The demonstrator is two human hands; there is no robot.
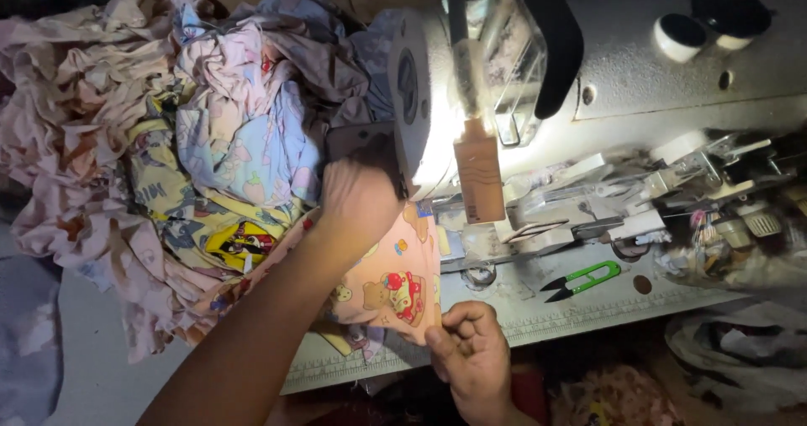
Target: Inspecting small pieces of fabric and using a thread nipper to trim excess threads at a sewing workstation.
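A pink printed cloth (393, 285) with cartoon bears lies on the bed of a white sewing machine (639, 81). My left hand (357, 197) reaches over it to the machine's needle end, fingers curled against the cloth; whether they grip it is hidden. My right hand (472, 350) pinches the cloth's near edge at the table's front edge. The needle itself is hidden behind my left hand and the glare of the machine's lamp.
A big heap of printed fabric pieces (168, 140) fills the left of the table. Green-handled thread snips (584, 280) lie on the machine bed to the right. A tan tag (479, 174) hangs from the machine head. A cluttered tray of small parts (731, 241) sits at far right.
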